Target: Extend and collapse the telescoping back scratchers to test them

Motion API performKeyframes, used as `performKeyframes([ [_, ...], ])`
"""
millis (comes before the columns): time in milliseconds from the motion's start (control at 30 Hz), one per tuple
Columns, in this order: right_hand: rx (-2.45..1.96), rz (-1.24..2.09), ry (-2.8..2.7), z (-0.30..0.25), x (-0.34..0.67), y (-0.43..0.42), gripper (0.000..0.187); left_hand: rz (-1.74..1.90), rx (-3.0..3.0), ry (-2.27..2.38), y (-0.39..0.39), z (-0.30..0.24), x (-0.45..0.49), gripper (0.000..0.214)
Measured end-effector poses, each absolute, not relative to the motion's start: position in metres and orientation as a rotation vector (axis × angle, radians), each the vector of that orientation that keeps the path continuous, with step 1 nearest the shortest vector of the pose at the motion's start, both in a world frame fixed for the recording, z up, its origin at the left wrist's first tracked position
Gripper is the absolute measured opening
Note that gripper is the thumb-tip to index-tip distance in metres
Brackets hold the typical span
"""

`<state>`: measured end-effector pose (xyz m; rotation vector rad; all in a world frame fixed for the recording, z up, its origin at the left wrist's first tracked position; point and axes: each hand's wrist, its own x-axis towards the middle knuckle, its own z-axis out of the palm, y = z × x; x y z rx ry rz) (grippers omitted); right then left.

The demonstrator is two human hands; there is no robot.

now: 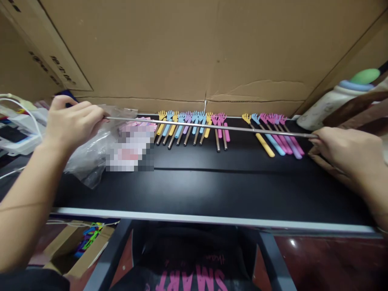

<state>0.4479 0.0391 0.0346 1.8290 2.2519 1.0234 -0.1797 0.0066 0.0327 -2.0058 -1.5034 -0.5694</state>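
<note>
A thin telescopic back scratcher rod (pixel 178 123) is drawn out long and level above the table, its metal sections stepping in thickness. My left hand (pixel 71 121) is closed on its thinner left end. The thicker right end sits in my closed right hand (pixel 342 151). My fingers cover both ends, so any claw or handle there is hidden. Behind and below the rod lie two groups of back scratchers with yellow, blue, purple and pink claw heads: a left group (pixel 181 117) with bare metal shafts showing, and a right group (pixel 277 139) with coloured handles towards me.
A clear plastic bag (pixel 91 157) and pink-printed packaging (pixel 133 141) lie on the black table (pixel 212 190). Cardboard walls (pixel 182 52) enclose the back. A pale bottle (pixel 330 105) stands right; a white device (pixel 27 133) is left. Below is an open carton (pixel 87 250) holding colourful items.
</note>
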Motion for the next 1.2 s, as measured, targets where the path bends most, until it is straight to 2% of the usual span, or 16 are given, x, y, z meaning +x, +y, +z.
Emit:
performKeyframes([
  [233, 1.82, 1.056, 2.35, 0.035, 0.438, 0.037, 0.029, -0.623, -2.114, -1.562, 0.016, 0.03, -0.168, 0.026],
  [500, 1.724, 1.116, 2.4, 0.033, 0.435, 0.046, 0.028, -0.511, -1.991, -1.298, 0.028, 0.017, -0.181, 0.027],
  [700, 1.453, 1.086, 2.734, 0.036, 0.312, 0.029, 0.042, -0.586, -2.13, -1.022, 0.022, 0.014, -0.06, 0.028],
  [833, 1.231, 0.987, 2.939, 0.035, 0.238, 0.006, 0.041, -0.531, -2.221, -0.873, 0.006, 0.018, 0.019, 0.033],
  [1200, 1.3, 1.021, 2.967, 0.026, 0.237, 0.012, 0.041, -0.461, -2.176, -0.833, 0.008, 0.022, 0.019, 0.027],
])
